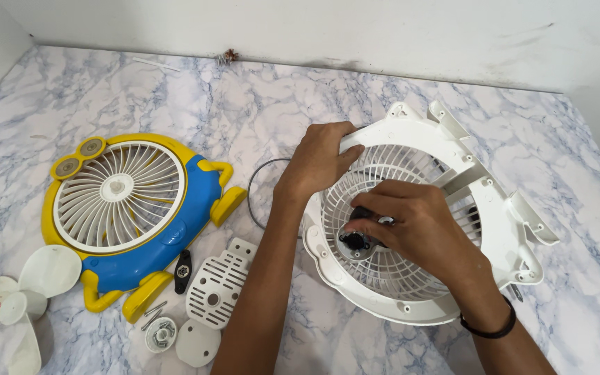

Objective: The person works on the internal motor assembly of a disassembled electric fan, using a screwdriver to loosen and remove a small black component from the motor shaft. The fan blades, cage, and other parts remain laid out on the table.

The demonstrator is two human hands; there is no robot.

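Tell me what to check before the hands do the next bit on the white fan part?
1. Left hand steadies the white fan housing by its rim: ok.
2. Right hand pinches the small black motor piece at the grille's middle: ok.
3. Motor piece seated straight: cannot tell, fingers hide it.
4. Loose screws lie on the marble table, within reach: ok.
5. Yellow and blue front cover sits clear of both hands: ok.
6. Fan blade lies close to the table's near edge: not ok.
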